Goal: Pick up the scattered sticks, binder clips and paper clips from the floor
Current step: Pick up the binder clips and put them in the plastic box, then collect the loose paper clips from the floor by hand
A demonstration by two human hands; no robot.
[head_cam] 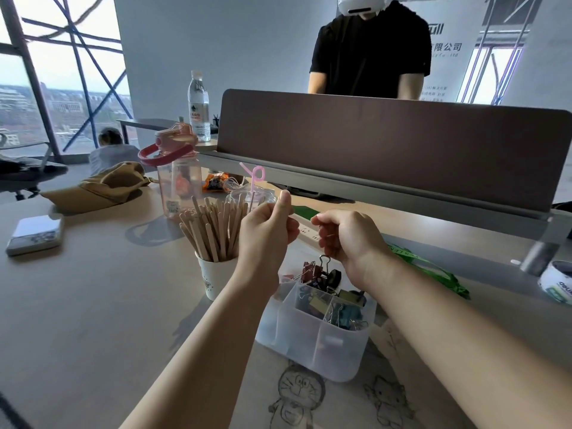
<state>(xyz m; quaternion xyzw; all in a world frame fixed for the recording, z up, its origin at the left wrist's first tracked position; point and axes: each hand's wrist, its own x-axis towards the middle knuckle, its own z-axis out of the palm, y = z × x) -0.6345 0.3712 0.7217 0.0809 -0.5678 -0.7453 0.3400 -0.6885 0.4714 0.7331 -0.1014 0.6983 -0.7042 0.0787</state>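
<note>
Both hands raised mid-frame over table (93, 305), fingers curled. Left hand (266, 224) thumb up; right hand (343, 233) back toward camera; anything held too small to tell. Paper cup (216, 281) packed with wooden sticks (213, 230), 7 o'clock of left hand. Clear divided box (309, 342), 6 o'clock of right hand, binder clips (323, 274) heaped in far compartments. Pink bottle (179, 181), 11 o'clock of cup. Person in black shirt (371, 48), 12 o'clock, behind brown divider (387, 144).

"限公司" on wall banner (445, 46)
</note>
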